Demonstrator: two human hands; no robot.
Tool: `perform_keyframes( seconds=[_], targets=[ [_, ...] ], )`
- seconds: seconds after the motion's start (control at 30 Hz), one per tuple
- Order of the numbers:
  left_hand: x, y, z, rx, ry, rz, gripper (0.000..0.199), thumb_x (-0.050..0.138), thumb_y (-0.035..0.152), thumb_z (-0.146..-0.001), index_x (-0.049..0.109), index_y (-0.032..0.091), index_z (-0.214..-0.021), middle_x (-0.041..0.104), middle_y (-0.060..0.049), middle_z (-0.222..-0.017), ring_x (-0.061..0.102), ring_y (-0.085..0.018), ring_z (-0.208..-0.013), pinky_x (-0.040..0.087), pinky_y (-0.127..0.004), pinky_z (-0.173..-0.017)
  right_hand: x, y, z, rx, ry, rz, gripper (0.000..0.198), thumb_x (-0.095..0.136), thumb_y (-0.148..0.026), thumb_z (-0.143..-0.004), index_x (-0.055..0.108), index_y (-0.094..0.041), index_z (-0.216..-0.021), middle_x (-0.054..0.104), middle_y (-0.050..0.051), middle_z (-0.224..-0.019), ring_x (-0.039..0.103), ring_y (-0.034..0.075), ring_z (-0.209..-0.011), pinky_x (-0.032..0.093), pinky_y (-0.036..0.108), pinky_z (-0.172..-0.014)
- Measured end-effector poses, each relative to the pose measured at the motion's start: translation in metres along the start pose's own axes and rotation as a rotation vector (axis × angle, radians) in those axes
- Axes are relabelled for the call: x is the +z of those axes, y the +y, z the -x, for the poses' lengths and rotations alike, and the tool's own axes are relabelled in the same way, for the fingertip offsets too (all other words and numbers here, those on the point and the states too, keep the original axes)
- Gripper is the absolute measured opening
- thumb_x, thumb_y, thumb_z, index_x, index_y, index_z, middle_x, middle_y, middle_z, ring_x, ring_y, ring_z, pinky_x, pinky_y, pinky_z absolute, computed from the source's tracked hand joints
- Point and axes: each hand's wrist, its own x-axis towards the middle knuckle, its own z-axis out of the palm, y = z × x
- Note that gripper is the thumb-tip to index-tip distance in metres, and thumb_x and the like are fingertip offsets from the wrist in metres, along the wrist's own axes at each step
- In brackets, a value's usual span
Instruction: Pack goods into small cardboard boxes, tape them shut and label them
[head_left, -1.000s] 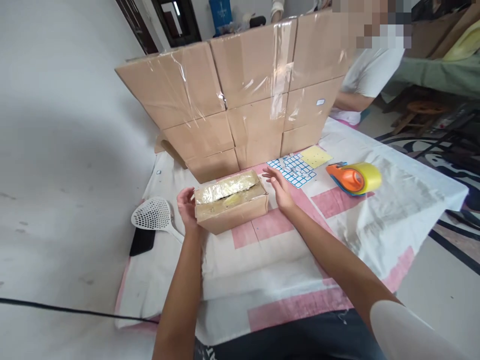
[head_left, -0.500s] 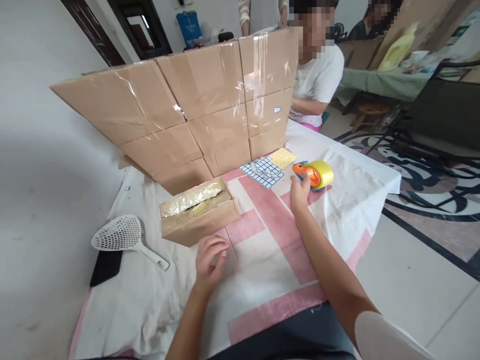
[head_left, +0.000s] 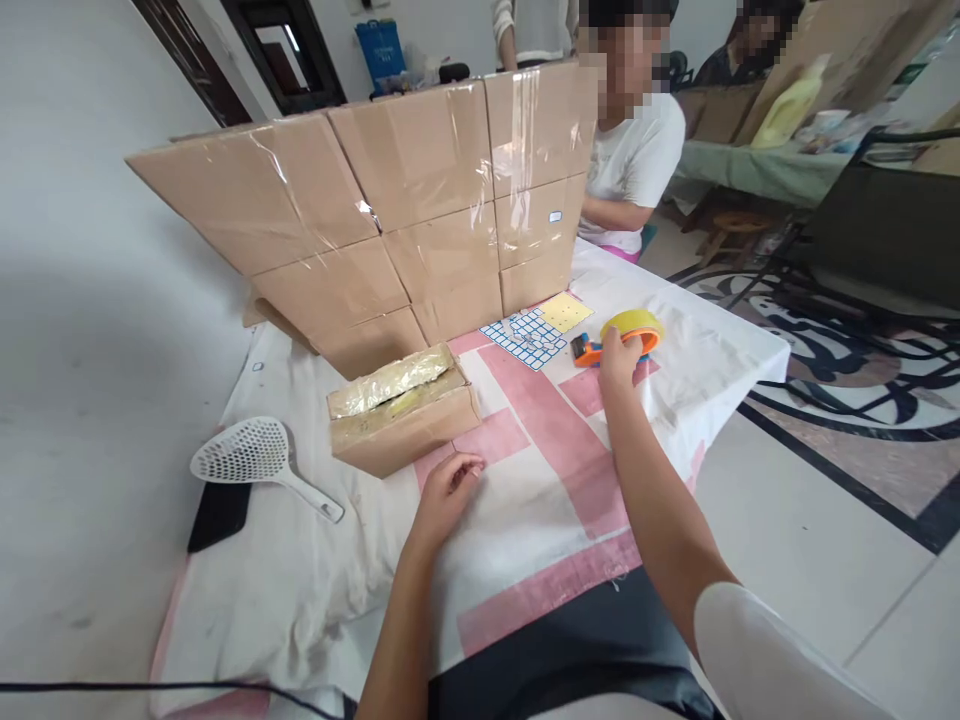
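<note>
There was the right hand (head_left: 621, 362), out at the end of a stretched arm, fingers clamped on the tape dispenser (head_left: 589, 354), its orange frame under the grip and its yellow tape roll (head_left: 634, 320) just beyond the knuckles! The dispenser was over the far right part of the cloth (head_left: 495, 550); whether its underside touched the fabric, nobody could tell.

And the left hand (head_left: 448, 495)? Empty, fingers loosely curled, the thumb a little apart from them, low over the cloth and near the front corner of the cardboard box (head_left: 409, 428). That box sat in front of the tall cardboard panel (head_left: 442, 240), shiny tape along its top, something yellow showing through the slit.

Between box and dispenser, farther back, lay the blue-lined sheet (head_left: 521, 340), with a yellow sheet (head_left: 568, 312) beside it. Over on the left, a white slotted spoon (head_left: 244, 452) lay partly across a flat black object (head_left: 217, 518). Beyond the panel's right edge, a person in a white shirt (head_left: 654, 155) was seated.
</note>
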Motion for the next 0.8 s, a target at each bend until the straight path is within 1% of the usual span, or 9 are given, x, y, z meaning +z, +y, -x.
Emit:
perform_keyframes(
  seconds=[0.07, 0.17, 0.23, 0.3, 0.4, 0.47, 0.57, 0.67, 0.8],
  targets=[
    [0.001, 0.003, 0.000, 0.025, 0.027, 0.001, 0.025, 0.055, 0.037, -0.098, 0.074, 0.020, -0.097, 0.076, -0.005, -0.096, 0.067, -0.018, -0.084, 0.048, -0.029, -0.075, 0.004, -0.007, 0.019, -0.034, -0.052, -0.055, 0.012, 0.047, -0.035, -0.089, 0.047, -0.023, -0.087, 0.064, 0.002, -0.084, 0.067, 0.020, -0.083, 0.057, 0.035, -0.078],
    [0.001, 0.016, -0.005, 0.072, 0.094, -0.006, 0.027, 0.050, 0.035, -0.100, 0.072, 0.021, -0.095, 0.073, -0.004, -0.093, 0.066, -0.018, -0.088, 0.049, -0.031, -0.081, 0.013, -0.021, 0.057, -0.163, -0.343, -0.224, 0.021, 0.052, -0.036, -0.088, 0.056, -0.022, -0.104, 0.072, 0.004, -0.095, 0.071, 0.021, -0.086, 0.059, 0.038, -0.081],
    [0.004, 0.030, -0.015, 0.099, 0.147, -0.020, 0.025, 0.051, 0.036, -0.100, 0.071, 0.023, -0.105, 0.071, -0.005, -0.097, 0.065, -0.018, -0.092, 0.050, -0.032, -0.086, 0.019, -0.035, 0.084, -0.198, -0.552, -0.353, 0.027, 0.057, -0.035, -0.085, 0.056, -0.025, -0.111, 0.074, 0.004, -0.095, 0.072, 0.022, -0.087, 0.059, 0.040, -0.084],
    [0.011, 0.043, -0.029, 0.165, 0.202, -0.050, 0.032, 0.059, 0.040, -0.096, 0.064, 0.024, -0.124, 0.068, -0.005, -0.102, 0.062, -0.018, -0.092, 0.050, -0.032, -0.083, 0.023, -0.050, 0.109, -0.137, -0.671, -0.446, 0.026, 0.058, -0.035, -0.085, 0.057, -0.026, -0.109, 0.074, 0.002, -0.089, 0.073, 0.023, -0.083, 0.060, 0.042, -0.081],
    [0.031, 0.049, -0.047, 0.376, 0.301, -0.099, 0.054, 0.072, 0.042, -0.088, 0.055, 0.024, -0.135, 0.063, -0.006, -0.105, 0.060, -0.017, -0.087, 0.049, -0.028, -0.073, 0.027, -0.066, 0.134, -0.011, -0.724, -0.527, 0.023, 0.055, -0.034, -0.085, 0.056, -0.025, -0.106, 0.073, 0.002, -0.084, 0.073, 0.023, -0.076, 0.061, 0.041, -0.074],
    [0.047, 0.044, -0.050, 0.464, 0.381, -0.019, 0.059, 0.074, 0.045, -0.086, 0.053, 0.025, -0.137, 0.060, -0.004, -0.102, 0.056, -0.014, -0.079, 0.046, -0.024, -0.065, 0.026, -0.070, 0.141, 0.057, -0.724, -0.535, 0.023, 0.054, -0.034, -0.086, 0.056, -0.024, -0.106, 0.073, 0.002, -0.083, 0.072, 0.022, -0.073, 0.061, 0.039, -0.071],
    [0.070, 0.031, -0.045, 0.412, 0.391, 0.235, 0.067, 0.069, 0.059, -0.087, 0.047, 0.028, -0.143, 0.055, -0.001, -0.096, 0.049, -0.010, -0.068, 0.040, -0.021, -0.056, 0.022, -0.066, 0.142, 0.121, -0.733, -0.501, 0.021, 0.056, -0.036, -0.087, 0.055, -0.024, -0.104, 0.072, 0.001, -0.084, 0.072, 0.021, -0.075, 0.061, 0.036, -0.070],
    [0.082, 0.024, -0.038, 0.323, 0.316, 0.353, 0.075, 0.064, 0.068, -0.087, 0.043, 0.029, -0.148, 0.059, -0.008, -0.112, 0.059, -0.014, -0.082, 0.044, -0.023, -0.059, 0.018, -0.059, 0.141, 0.159, -0.778, -0.474, 0.021, 0.058, -0.039, -0.088, 0.054, -0.024, -0.103, 0.070, 0.000, -0.081, 0.072, 0.021, -0.078, 0.061, 0.035, -0.070],
    [0.080, 0.028, -0.036, 0.411, 0.410, 0.239, 0.066, 0.068, 0.060, -0.088, 0.049, 0.032, -0.145, 0.058, -0.010, -0.130, 0.064, -0.021, -0.105, 0.052, -0.029, -0.076, 0.015, -0.059, 0.142, 0.228, -0.828, -0.469, 0.019, 0.059, -0.039, -0.088, 0.055, -0.024, -0.099, 0.071, 0.001, -0.082, 0.072, 0.020, -0.077, 0.061, 0.034, -0.068]
  ],
)
